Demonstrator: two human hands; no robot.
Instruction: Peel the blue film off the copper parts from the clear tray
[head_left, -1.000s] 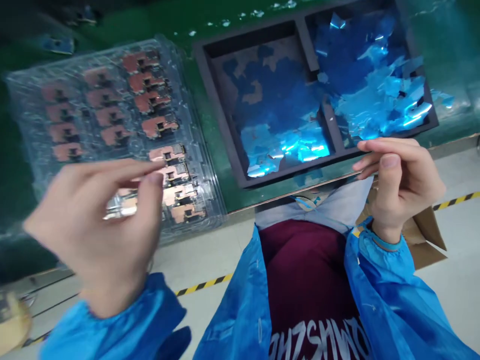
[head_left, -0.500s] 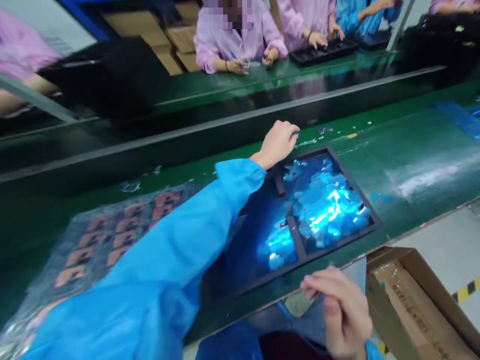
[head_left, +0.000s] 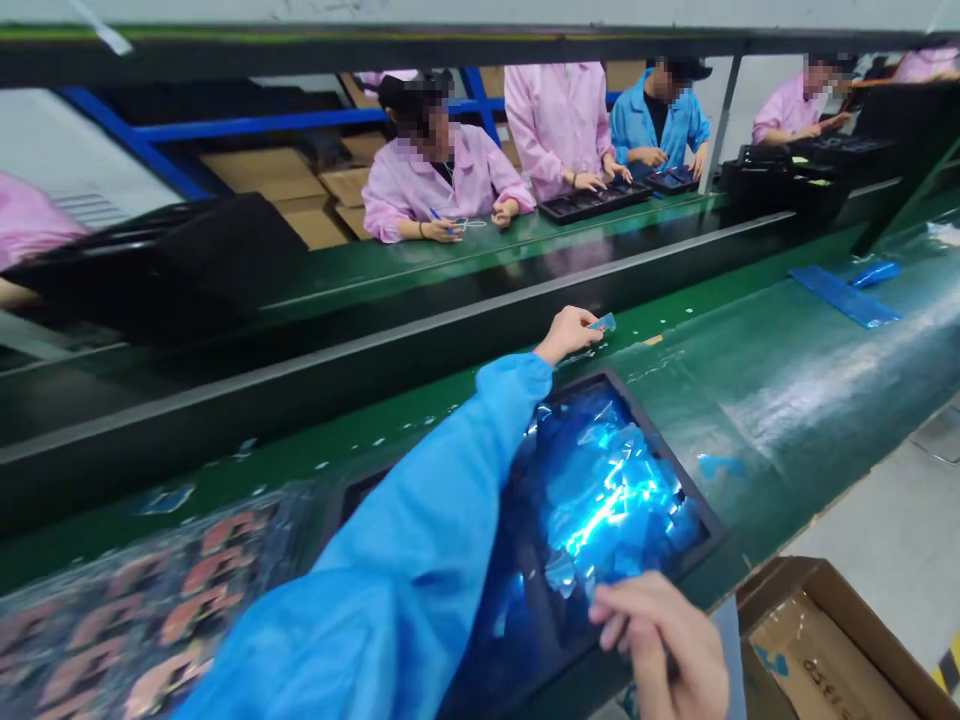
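Note:
My left hand (head_left: 568,334) reaches over the far edge of the black tray, its fingertips pinched on a small flat bluish piece (head_left: 604,322) above the green belt. Shiny blue film pieces (head_left: 615,485) lie heaped in the right compartment of the black tray (head_left: 686,555). In front of the tray's near side is my right hand (head_left: 664,635), fingers loosely bent with the thumb apart, and nothing visible in it. My blue left sleeve covers part of the tray.
Clear blister trays with copper-coloured parts (head_left: 214,575) lie at left. A cardboard box (head_left: 825,640) stands low at right. Blue strips (head_left: 847,295) rest on the belt cover at far right. Across the line, people in pink and blue coats work behind a metal rail (head_left: 450,312).
The view has tilted up. My left hand has moved right along the belt and taken hold of the small piece that lay there. My right hand stays near the tray's near side.

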